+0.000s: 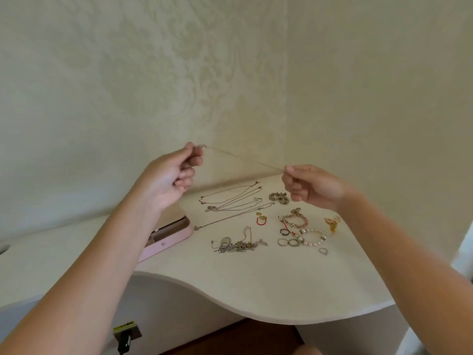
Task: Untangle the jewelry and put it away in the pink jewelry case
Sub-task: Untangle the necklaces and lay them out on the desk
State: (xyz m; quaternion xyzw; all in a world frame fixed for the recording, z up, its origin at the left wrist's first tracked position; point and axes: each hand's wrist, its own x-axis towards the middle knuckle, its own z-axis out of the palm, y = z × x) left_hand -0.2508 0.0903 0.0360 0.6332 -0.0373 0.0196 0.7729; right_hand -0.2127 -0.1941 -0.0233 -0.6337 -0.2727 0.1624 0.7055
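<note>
Above the table (pixel 256 290), both hands (pixel 174 175) pinch a taut chain (pixel 243 157).

The pink jewelry case (pixel 174 240) is mostly hidden behind the left forearm (pixel 122 234); its inside cannot be seen. The thin chain (pixel 243 158) between the left hand (pixel 171 175) and right hand (pixel 312 187) nearly vanishes against the wall (pixel 256 98). The tangled heap (pixel 238 245) on the bench (pixel 256 290) is too small to sort out.

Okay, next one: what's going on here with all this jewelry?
A person holds a thin chain stretched in the air, the left hand pinching one end, the right hand the other. On the white table below lie laid-out necklaces, bracelets, rings and a tangled pile. The pink jewelry case sits beside the left arm.
</note>
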